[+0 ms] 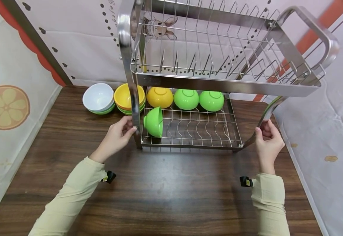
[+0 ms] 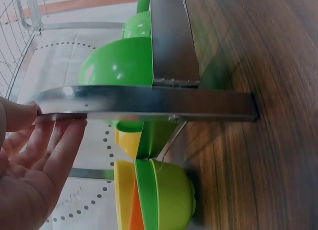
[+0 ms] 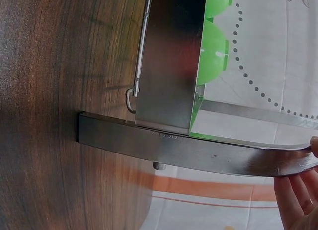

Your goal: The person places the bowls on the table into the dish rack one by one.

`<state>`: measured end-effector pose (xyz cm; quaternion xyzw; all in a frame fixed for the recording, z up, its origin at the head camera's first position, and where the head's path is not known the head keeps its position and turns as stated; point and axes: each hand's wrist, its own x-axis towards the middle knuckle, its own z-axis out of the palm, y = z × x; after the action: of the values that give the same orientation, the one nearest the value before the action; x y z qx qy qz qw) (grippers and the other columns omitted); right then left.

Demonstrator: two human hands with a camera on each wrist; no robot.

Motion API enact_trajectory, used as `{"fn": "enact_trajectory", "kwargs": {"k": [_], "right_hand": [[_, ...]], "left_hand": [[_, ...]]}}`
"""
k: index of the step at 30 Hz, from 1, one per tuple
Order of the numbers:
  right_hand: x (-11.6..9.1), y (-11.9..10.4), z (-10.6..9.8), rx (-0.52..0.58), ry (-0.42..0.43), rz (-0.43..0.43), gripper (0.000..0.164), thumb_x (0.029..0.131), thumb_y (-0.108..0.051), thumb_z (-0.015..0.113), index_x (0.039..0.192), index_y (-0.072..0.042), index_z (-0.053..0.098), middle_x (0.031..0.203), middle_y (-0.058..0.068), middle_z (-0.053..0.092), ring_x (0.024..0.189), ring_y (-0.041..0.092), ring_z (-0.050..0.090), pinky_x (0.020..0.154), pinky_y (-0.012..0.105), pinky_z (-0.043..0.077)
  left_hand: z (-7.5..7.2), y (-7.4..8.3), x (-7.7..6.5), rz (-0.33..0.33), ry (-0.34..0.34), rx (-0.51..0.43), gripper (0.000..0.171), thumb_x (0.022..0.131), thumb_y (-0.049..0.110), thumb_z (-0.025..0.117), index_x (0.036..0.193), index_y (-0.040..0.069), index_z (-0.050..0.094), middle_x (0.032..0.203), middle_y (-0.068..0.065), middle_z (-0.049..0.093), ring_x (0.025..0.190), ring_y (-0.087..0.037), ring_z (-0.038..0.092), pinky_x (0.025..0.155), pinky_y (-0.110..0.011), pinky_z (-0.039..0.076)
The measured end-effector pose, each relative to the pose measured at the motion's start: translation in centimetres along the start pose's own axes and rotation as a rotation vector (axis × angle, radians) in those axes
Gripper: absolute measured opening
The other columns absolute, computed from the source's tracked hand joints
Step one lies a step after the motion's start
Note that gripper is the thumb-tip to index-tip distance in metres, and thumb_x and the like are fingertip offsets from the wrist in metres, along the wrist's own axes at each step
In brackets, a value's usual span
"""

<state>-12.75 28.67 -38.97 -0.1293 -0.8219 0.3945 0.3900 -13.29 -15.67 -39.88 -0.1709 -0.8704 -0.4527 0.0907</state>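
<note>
Four bowls sit low in the rack, one sideways.

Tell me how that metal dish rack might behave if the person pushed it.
The dish rack would probably stay stiff, since it looks all metal. Tall, with two tiers, it could tip if pushed near the top. The green bowl standing on its side inside might wobble or roll with a jolt.

My left hand and right hand flank the rack on the table; four bowls sit on its lower tier (one in front), two stacks left.
</note>
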Motion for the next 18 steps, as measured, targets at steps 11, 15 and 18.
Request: {"fn": "enact_trajectory", "kwargs": {"k": [11, 15, 18], "right_hand": [[0.0, 0.2, 0.0, 0.027, -0.005, 0.020, 0.035, 0.077, -0.001, 0.066, 0.111, 0.002, 0.062, 0.081, -0.007, 0.062, 0.061, -0.015, 0.048, 0.059, 0.002, 0.039], [0.0, 0.2, -0.1, 0.039, -0.011, 0.019, 0.035, 0.077, -0.002, 0.066, 0.111, 0.003, 0.062, 0.077, -0.025, 0.054, 0.061, -0.014, 0.049, 0.059, 0.003, 0.040], [0.0, 0.3, -0.1, 0.035, -0.010, 0.016, 0.035, 0.077, -0.002, 0.066, 0.111, 0.003, 0.062, 0.077, -0.026, 0.052, 0.061, -0.014, 0.049, 0.059, 0.003, 0.040]], "left_hand": [[-2.2, -1.1, 0.9, -0.008, -0.026, -0.090, 0.035, 0.081, 0.003, 0.065, 0.115, -0.001, 0.056, 0.101, -0.017, 0.064, 0.088, -0.005, 0.059, 0.070, -0.015, 0.049], [-4.2, -2.2, 1.6, -0.035, 0.085, 0.017, 0.037, 0.084, 0.009, 0.064, 0.118, -0.002, 0.055, 0.109, -0.018, 0.060, 0.096, -0.016, 0.060, 0.070, -0.007, 0.044], [-5.3, -3.6, 2.4, -0.083, 0.164, 0.090, 0.037, 0.085, 0.013, 0.063, 0.118, -0.003, 0.055, 0.114, -0.019, 0.058, 0.099, -0.031, 0.059, 0.071, -0.006, 0.043]]}}
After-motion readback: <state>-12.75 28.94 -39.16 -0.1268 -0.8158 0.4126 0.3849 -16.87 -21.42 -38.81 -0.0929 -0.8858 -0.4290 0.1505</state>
